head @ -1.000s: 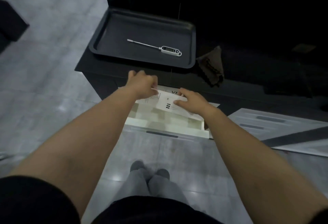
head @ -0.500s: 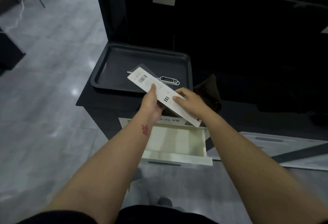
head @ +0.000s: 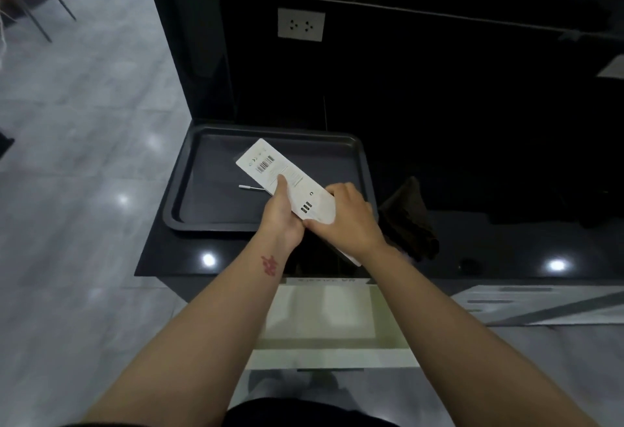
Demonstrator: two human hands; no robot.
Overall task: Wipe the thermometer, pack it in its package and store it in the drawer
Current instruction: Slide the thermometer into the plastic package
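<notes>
Both hands grip package: left hand [head: 282, 220] and right hand [head: 344, 220] clasp package [head: 290, 180] above tray [head: 189, 190].
Thermometer [head: 251, 187] unpacked on tray, cloth [head: 410, 220] untouched on table, drawer [head: 324, 318] open; wiping, packing, storing left.

Bare forearms; red mark [head: 269, 264] on left wrist.

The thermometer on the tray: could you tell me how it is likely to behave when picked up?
The thermometer shows only a thin metal probe beyond the package, so it is probably light and stiff. Being slim and round, the probe may roll or slip on the smooth tray. Its tip could bend if forced.
</notes>
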